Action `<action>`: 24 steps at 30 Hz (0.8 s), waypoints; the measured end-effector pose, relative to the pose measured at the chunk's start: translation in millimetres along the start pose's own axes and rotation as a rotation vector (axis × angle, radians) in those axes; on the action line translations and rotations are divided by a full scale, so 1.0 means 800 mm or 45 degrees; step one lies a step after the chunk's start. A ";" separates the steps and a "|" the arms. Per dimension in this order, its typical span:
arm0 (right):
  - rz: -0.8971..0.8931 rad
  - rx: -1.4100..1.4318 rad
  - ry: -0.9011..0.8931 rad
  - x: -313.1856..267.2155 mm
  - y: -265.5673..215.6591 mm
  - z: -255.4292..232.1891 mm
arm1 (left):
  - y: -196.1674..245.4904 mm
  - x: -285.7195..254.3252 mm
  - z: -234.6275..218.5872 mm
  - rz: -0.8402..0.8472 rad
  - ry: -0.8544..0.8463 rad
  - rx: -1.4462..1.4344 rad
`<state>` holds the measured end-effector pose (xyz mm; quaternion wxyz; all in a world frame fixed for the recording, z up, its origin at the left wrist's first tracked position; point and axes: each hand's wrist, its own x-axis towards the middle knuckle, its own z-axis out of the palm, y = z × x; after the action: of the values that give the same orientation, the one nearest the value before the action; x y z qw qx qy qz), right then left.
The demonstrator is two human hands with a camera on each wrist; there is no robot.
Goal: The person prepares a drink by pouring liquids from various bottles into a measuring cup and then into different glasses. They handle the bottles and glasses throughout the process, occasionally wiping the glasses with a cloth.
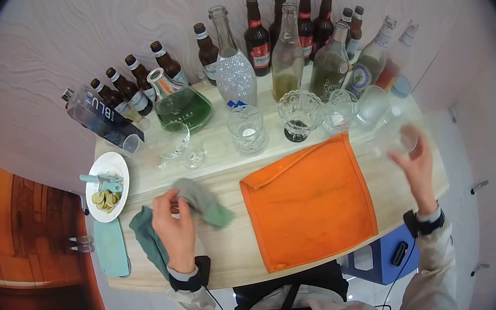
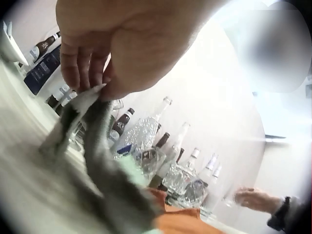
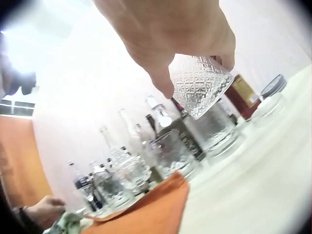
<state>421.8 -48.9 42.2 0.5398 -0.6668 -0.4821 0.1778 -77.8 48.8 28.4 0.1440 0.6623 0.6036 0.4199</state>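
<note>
My left hand (image 1: 175,232) pinches a grey-green cloth (image 1: 204,200) between thumb and fingers at the left of the table. The cloth hangs down and looks blurred in the left wrist view, where the thumb and fingertips meet on its upper edge. A darker green cloth (image 1: 148,236) lies beside that hand. On the right, my right hand (image 1: 418,171) grips a small clear glass tumbler (image 3: 200,85) with a diamond-cut pattern, thumb on one side and fingers on the other. It is held tilted above the table, near the right end of the row of glasses.
An orange cloth (image 1: 310,206) lies at the table's middle, one edge folded. Behind it stand clear glasses such as a cut goblet (image 1: 301,111), a green decanter (image 1: 183,108) and several bottles. A white plate (image 1: 123,195) with sliced food sits far left, above a teal pad (image 1: 111,252).
</note>
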 end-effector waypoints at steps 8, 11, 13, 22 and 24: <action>0.049 0.114 -0.691 -0.110 -0.064 0.125 | 0.024 -0.036 0.032 0.211 -0.269 0.054; 0.092 0.183 -0.774 -0.110 -0.065 0.153 | 0.055 -0.064 0.053 0.156 -0.639 -0.299; 0.068 0.166 -0.786 -0.106 -0.052 0.164 | 0.066 -0.079 0.070 0.212 -0.839 -0.297; -0.307 -0.192 -0.584 -0.069 -0.034 0.084 | 0.105 -0.066 0.135 0.059 -1.029 -0.658; 0.357 -0.057 -0.377 -0.037 -0.021 0.036 | 0.106 -0.064 0.144 0.051 -1.036 -0.709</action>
<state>378.4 -58.3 38.7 0.4182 -0.7057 -0.4625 0.3365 68.0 18.7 -1.3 0.5316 0.7204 0.3503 0.2752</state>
